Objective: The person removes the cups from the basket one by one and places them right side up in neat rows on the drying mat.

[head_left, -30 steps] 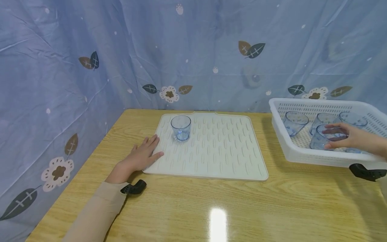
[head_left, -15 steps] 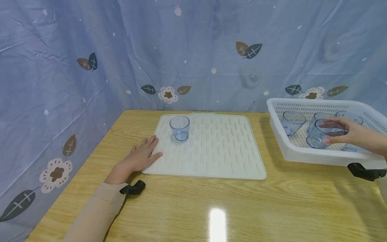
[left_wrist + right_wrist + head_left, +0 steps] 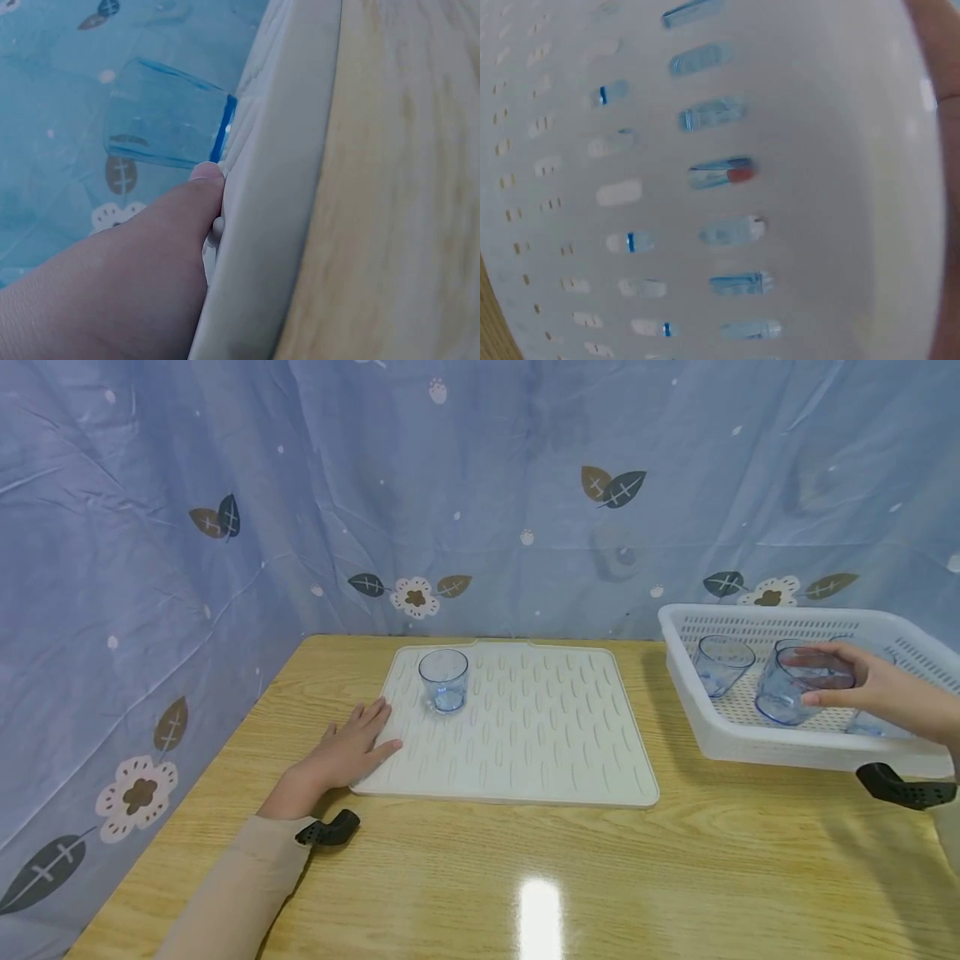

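Observation:
My left hand (image 3: 348,752) lies with its fingers straight on the left edge of a white ribbed drying mat (image 3: 540,735). Upright on the mat, beyond that hand, stands a clear blue drinking glass (image 3: 444,681). In the left wrist view, the thumb (image 3: 196,191) shows in front of the glass (image 3: 169,112). Over at the right, my right hand (image 3: 877,689) grips a tilted blue glass (image 3: 780,697) inside a white plastic basket (image 3: 787,750). The basket's slotted wall (image 3: 802,187) fills the right wrist view and hides most of that hand.
Other blue glasses share the basket, one at its left end (image 3: 722,668) and others partly hidden by the right hand. A wooden table (image 3: 450,877) carries everything. Behind it hangs a blue patterned curtain (image 3: 525,485).
My right hand has closed around a glass in the basket and shifted it slightly left and back, tilting it. The left hand stays on the mat; the head view has shifted slightly.

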### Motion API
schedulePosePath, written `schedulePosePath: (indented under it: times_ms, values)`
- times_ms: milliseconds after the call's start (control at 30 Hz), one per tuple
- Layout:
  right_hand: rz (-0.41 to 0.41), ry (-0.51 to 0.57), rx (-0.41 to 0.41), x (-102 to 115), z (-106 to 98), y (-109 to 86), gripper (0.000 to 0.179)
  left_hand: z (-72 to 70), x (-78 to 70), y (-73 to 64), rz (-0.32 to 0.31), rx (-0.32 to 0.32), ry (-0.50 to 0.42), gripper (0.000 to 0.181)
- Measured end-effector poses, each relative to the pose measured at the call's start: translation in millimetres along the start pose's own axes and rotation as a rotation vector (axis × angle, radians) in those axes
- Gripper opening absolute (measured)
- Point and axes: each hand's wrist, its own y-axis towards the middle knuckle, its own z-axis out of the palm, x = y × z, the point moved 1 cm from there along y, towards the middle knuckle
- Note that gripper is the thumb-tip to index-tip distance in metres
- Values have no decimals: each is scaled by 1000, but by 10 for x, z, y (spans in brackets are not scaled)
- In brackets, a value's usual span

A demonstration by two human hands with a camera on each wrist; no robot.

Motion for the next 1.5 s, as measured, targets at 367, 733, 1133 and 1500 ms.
schedulePosePath:
  times_ms: [367, 733, 1133, 1500]
  values:
    - [-83, 99, -66, 109, 19, -45, 70, 7, 12, -2, -6, -3, -1, 82]
    - [-155, 205, -149, 226, 69, -25, 65, 23, 6, 7, -1, -2, -2, 80]
    - [-260, 257, -186, 463, 131, 54, 66, 2, -28, 3, -2, -4, 2, 80]
    - [-209, 223, -127, 736, 169, 160, 55, -9, -30, 4, -2, -11, 4, 79]
